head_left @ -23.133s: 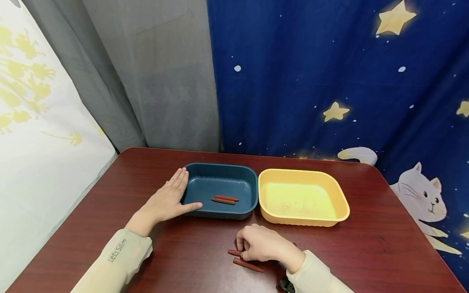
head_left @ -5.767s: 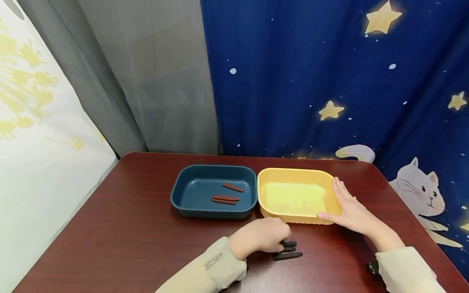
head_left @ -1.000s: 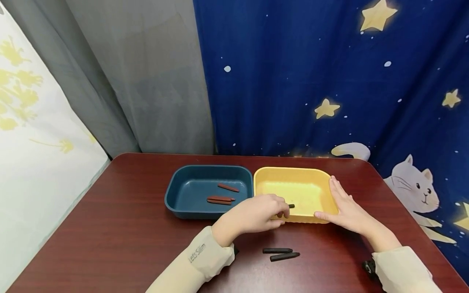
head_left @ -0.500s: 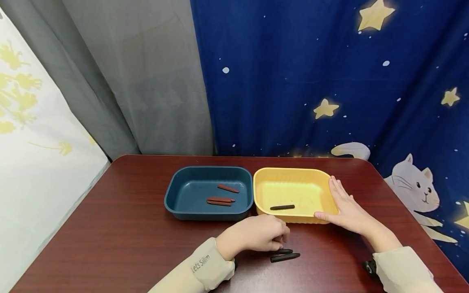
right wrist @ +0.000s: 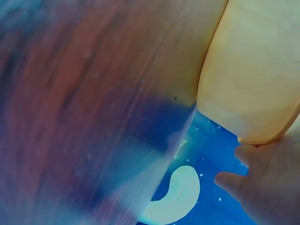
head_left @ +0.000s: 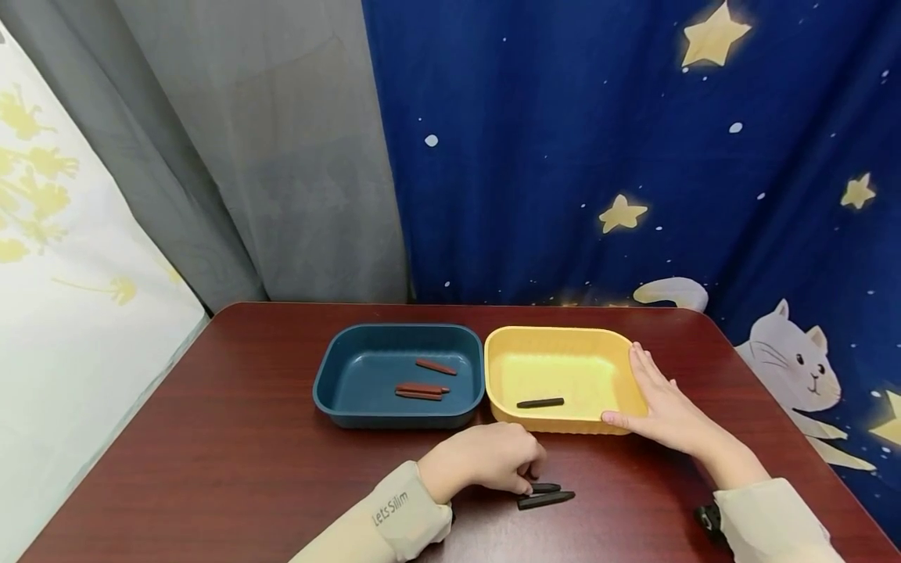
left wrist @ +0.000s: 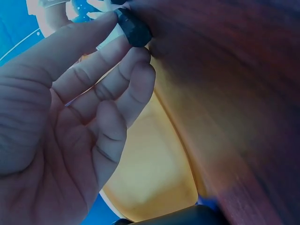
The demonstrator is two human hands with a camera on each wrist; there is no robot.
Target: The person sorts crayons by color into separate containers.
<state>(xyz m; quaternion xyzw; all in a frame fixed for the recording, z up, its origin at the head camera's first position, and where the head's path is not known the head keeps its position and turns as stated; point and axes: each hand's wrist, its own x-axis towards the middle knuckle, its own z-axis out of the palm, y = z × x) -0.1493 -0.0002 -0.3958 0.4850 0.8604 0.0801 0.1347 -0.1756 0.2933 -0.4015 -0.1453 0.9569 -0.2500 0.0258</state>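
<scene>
My left hand (head_left: 486, 457) pinches a black crayon (head_left: 546, 488) at its near end, just above the table in front of the yellow bin. In the left wrist view, thumb and fingertips meet on that crayon's blunt end (left wrist: 134, 29). Beside it lies another black crayon (head_left: 546, 500). The yellow bin (head_left: 563, 363) has one black crayon (head_left: 540, 403) on its floor. My right hand (head_left: 665, 410) rests on the bin's right end, fingers straight along the outside and thumb over the front rim; the right wrist view shows part of this hand (right wrist: 272, 180) against the bin.
A dark blue bin (head_left: 366, 379) stands left of the yellow one, with several reddish-brown crayons (head_left: 422, 389) inside. Both are on a dark red wooden table (head_left: 232, 438). Behind the table's far edge hang a grey curtain (head_left: 310, 195) and a blue starry curtain (head_left: 507, 195).
The left hand set a black crayon in the yellow bin, came back to the table and took hold of another. Much earlier, this hand was at the blue bin and the right hand among brown crayons.
</scene>
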